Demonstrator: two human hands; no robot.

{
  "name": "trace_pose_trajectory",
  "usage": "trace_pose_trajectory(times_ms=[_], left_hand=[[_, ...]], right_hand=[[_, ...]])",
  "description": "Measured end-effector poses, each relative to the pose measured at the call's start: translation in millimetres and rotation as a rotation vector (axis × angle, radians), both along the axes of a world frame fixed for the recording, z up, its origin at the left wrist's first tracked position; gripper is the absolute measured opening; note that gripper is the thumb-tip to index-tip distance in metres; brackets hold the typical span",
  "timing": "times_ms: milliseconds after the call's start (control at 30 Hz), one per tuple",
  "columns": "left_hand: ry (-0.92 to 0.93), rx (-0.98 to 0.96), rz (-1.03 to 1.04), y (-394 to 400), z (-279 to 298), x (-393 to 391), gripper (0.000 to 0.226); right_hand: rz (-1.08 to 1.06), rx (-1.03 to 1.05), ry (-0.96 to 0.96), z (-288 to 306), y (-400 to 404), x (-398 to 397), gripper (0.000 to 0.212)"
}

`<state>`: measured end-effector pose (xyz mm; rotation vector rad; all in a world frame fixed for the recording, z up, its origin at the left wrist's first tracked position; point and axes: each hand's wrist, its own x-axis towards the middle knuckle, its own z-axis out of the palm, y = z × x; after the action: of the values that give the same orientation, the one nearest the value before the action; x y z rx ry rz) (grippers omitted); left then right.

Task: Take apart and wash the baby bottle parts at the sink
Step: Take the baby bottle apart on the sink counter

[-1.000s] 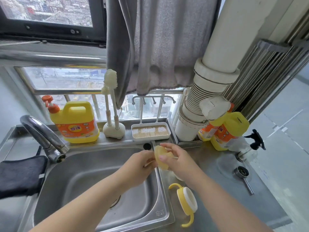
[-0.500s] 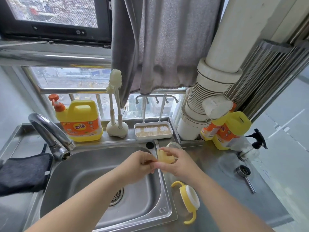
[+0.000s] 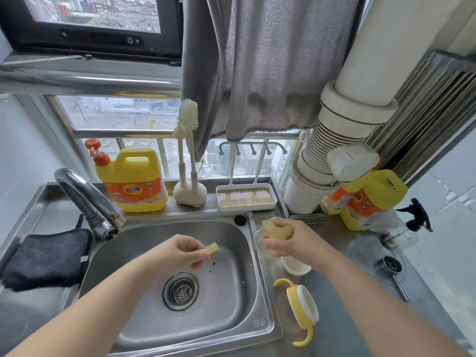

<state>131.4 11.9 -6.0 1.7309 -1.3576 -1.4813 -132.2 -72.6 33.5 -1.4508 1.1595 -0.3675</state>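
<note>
left hand [image 3: 184,251] over sink [image 3: 226,328], fingers curled, pinching small yellow piece [image 3: 212,247]. right hand [image 3: 289,240] over counter just right of sink rim, fingers curled round pale nipple [image 3: 277,229]. yellow collar [image 3: 300,306] on counter, near right.

One view only, head cam: I'm wearing it, it's looking forward and down from above my forearms at the steel sink [image 3: 195,338], sitting close. Wide-angle lens is bending the edges hard. It's facing the window [image 3: 116,117] behind the sink, taking in the faucet [image 3: 85,199] at left and the worktop [image 3: 360,292] at right. My left hand [image 3: 180,251] is sitting mid-frame over the basin, my right hand [image 3: 291,240] just right of centre above the sink's right rim. Both forearms are entering from the bottom corners. No second view sharing anything.
</note>
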Motion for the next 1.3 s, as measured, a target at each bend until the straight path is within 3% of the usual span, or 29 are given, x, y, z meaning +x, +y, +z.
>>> trace_pose_trajectory(times_ms=[133, 267, 433, 567, 867, 1033, 1300], left_hand=[[-0.088, -0.083, 0.060, -5.6, -2.9, -15.8, 0.011], [-0.180, -0.170, 0.113, -7.3, -7.8, -20.2, 0.006], [-0.238, -0.238, 0.238, -9.2, -14.4, -24.1, 0.017], [-0.323, -0.152, 0.114, -10.4, -27.9, -38.2, 0.015], [-0.284, -0.186, 0.046, -34.6, -22.6, -75.2, 0.011], [-0.292, -0.203, -0.027, -42.8, -18.3, -95.0, 0.024], [-0.262, -0.170, -0.074, -50.5, -26.6, -112.6, 0.025]], right_hand=[[0.167, -0.172, 0.296, -6.4, 4.3, 36.7, 0.060], [0.108, -0.187, 0.271, -22.1, 10.4, 52.6, 0.060], [0.063, -0.212, 0.256, -29.9, 19.2, 50.4, 0.066], [0.045, -0.183, 0.315, -45.9, 28.5, 43.0, 0.068], [-0.137, -0.115, 0.291, -40.5, 14.1, -12.9, 0.068], [-0.264, -0.099, 0.356, -49.6, 1.6, -57.3, 0.063], [-0.253, -0.050, 0.453, -77.6, -18.7, -64.8, 0.071]])
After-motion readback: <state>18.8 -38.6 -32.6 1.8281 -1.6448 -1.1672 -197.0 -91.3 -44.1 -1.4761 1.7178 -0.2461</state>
